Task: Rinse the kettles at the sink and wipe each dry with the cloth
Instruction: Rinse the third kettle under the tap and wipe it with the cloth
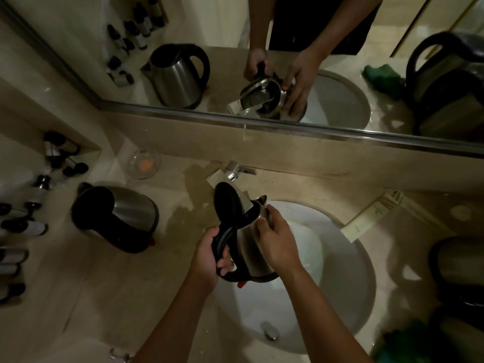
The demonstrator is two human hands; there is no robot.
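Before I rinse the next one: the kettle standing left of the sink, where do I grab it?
Take the kettle by its black handle, which curves out toward you. Come from the near side with fingers curled through the loop; the steel body is smooth and offers no hold.

No words, numbers or brand names can be read here. The long pale box [372, 215] lying on the counter by the sink has some small dark marks on its side, but they are too tiny and blurry to make out. The little bottles [25, 229] on the left have pale labels, and these are too dim and small to read as well. The shiny kettles show no writing at all.
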